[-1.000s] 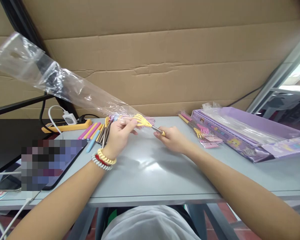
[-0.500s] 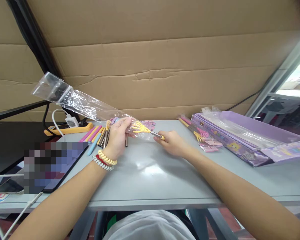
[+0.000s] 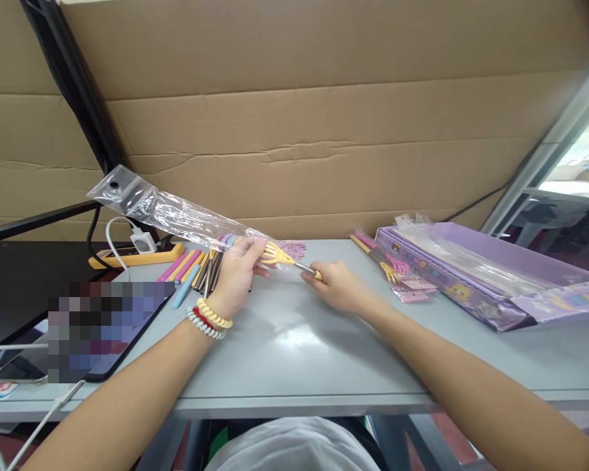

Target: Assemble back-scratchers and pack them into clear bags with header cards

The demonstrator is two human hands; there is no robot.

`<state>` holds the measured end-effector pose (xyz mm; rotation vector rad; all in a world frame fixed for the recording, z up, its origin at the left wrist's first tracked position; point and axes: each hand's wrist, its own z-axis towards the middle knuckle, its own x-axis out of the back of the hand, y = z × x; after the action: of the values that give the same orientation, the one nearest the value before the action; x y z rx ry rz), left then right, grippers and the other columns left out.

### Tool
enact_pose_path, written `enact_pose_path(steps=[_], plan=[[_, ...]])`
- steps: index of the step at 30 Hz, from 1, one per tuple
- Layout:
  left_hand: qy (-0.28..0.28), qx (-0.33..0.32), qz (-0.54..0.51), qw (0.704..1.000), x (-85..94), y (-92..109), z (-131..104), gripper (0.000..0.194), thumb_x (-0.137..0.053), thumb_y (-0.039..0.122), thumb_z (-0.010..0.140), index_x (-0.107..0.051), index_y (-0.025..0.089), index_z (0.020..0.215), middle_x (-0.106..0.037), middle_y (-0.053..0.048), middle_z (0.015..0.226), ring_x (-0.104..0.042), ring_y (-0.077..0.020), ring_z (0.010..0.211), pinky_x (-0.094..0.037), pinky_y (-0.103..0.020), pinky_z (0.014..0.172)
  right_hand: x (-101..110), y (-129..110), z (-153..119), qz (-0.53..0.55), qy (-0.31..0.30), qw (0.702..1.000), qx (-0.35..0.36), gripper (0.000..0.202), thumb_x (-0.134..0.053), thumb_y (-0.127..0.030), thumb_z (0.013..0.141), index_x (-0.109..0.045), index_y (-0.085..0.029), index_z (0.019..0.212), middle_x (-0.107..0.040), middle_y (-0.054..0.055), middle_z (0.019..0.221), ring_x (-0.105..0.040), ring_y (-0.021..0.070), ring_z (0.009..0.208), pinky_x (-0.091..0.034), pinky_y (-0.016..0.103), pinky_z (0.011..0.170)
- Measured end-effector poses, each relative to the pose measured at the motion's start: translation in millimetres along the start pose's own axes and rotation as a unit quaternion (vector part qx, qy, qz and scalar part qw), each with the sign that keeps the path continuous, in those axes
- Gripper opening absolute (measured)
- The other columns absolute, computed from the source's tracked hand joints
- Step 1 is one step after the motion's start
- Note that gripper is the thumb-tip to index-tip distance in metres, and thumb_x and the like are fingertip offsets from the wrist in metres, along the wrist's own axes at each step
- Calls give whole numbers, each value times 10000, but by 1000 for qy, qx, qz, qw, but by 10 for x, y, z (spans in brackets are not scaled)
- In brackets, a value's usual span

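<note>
My left hand (image 3: 238,271) is closed on a long clear plastic bag (image 3: 186,217), whose flap end points up to the left. In my right hand (image 3: 338,284) is the handle of a yellow hand-shaped back scratcher (image 3: 278,254). Its yellow claw lies at the bag's mouth, beside my left fingers, and the metal shaft runs to my right fist. Behind my left hand are several more back scratchers (image 3: 209,271) with metal rods, partly hidden. Pink claw heads (image 3: 293,248) show beyond the yellow claw.
At the right, bagged back scratchers (image 3: 380,256) lie by an open purple box (image 3: 446,278) holding clear plastic bags. Coloured handles (image 3: 185,278), a yellow power strip (image 3: 137,256) and a tablet (image 3: 127,327) are on the left. A cardboard wall (image 3: 299,118) backs the grey table (image 3: 294,366).
The bag's flap end has dropped and shifted right. The yellow claw sits slightly closer to my left fingers, and both hands keep their grip.
</note>
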<state>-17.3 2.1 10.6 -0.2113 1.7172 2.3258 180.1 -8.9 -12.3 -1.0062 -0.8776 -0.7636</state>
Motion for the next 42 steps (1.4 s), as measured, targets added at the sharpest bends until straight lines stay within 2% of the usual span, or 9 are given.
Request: enact_pose_path(steps=[8,15,20,22,24,28,30,36,42], plan=[[-8,25,19,999,-8,-79,1,355,-737,420,666,-634,164,889,-681,-28,774,-646,-139,580,-505,-216,458,-77,-34,-13,-1,5,1000,-20,300,-390,-411,907,-376,-214,680,-449,-13,554,-338,109,473,-242,225,498],[-77,37,40,996,-60,-141,-57,304,-734,419,680,-649,149,789,-704,-67,837,-663,-163,666,-524,-229,496,-209,-23,26,25,25,999,31,211,-433,-350,884,-422,-206,729,-476,-10,577,-389,110,501,-250,236,526],[-145,28,72,986,-120,-193,-102,297,-694,444,725,-681,147,735,-703,-67,705,-667,-180,640,-538,-253,519,-200,-123,6,110,32,989,88,72,-495,-253,812,-497,-190,776,-507,-23,603,-413,103,525,-291,226,545],[-142,21,70,987,-111,-187,-89,315,-684,456,734,-681,141,740,-715,-73,738,-666,-167,611,-540,-252,534,-161,-148,-8,139,20,984,111,70,-510,-254,792,-516,-186,804,-496,-37,612,-419,98,543,-303,220,551],[-108,8,53,993,-76,-147,-59,330,-696,461,720,-673,136,774,-726,-79,809,-662,-148,587,-532,-238,528,-121,-133,-9,144,1,983,114,95,-515,-280,788,-509,-186,781,-464,-49,603,-409,94,550,-300,220,547],[-24,-15,13,999,21,-7,13,373,-708,463,705,-648,120,838,-727,-87,830,-650,-121,551,-498,-198,474,-86,-26,17,137,-59,986,76,229,-436,-369,854,-454,-191,712,-436,-50,588,-390,95,538,-293,231,530],[-18,-8,3,1000,51,46,32,402,-688,489,716,-633,116,855,-726,-95,821,-654,-132,549,-495,-205,457,-93,22,30,136,-71,986,69,278,-398,-410,879,-419,-196,702,-427,-48,587,-383,98,535,-290,233,520],[-45,-15,-15,999,39,4,11,566,-521,673,756,-599,131,899,-716,-104,756,-679,-190,581,-499,-254,455,-107,46,32,112,-64,989,76,281,-385,-404,891,-390,-200,698,-417,-45,582,-384,102,536,-287,232,520],[-132,-11,51,990,-1,-208,-62,570,-530,672,754,-636,149,951,-711,-105,885,-674,-176,695,-516,-267,585,-65,-59,-17,144,-64,981,110,283,-380,-405,906,-456,-190,738,-386,-54,561,-346,90,511,-265,227,517]])
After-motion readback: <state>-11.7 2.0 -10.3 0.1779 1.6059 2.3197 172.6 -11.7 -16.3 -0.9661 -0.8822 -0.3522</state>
